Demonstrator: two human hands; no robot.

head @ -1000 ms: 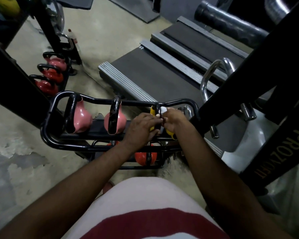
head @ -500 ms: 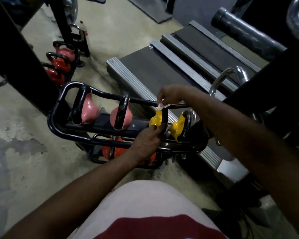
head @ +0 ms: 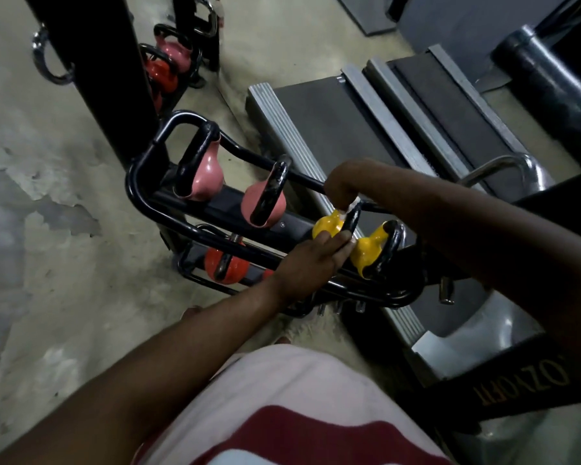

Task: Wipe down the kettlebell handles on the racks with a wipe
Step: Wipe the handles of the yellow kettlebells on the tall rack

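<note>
The low black rack (head: 141,199) stands on the concrete floor (head: 64,280) just ahead of the person, running across the view from ten o'clock down to four o'clock. The right arm reaches in from three o'clock, bent at the wrist so that the right hand (head: 342,186) hangs knuckles-up over the rack's far rail. Its fingertips are curled down and pinch a small white wipe (head: 349,207) against the far end of the black kettlebell handle (head: 352,219). That handle belongs to the yellow kettlebell (head: 326,226), third along the upper shelf. The left arm comes up from seven o'clock, long and nearly straight. The left hand (head: 307,263) lies palm-down over the near rail, fingers held together and fairly flat, their tips resting on the near foot of the same handle and holding nothing. At four o'clock of that bell sits a second yellow kettlebell (head: 369,253). At ten o'clock of it stand two pink kettlebells (head: 208,176). A red kettlebell (head: 225,268) sits on the shelf below. A treadmill (head: 332,122) lies just behind the rack, toward one o'clock.
</note>
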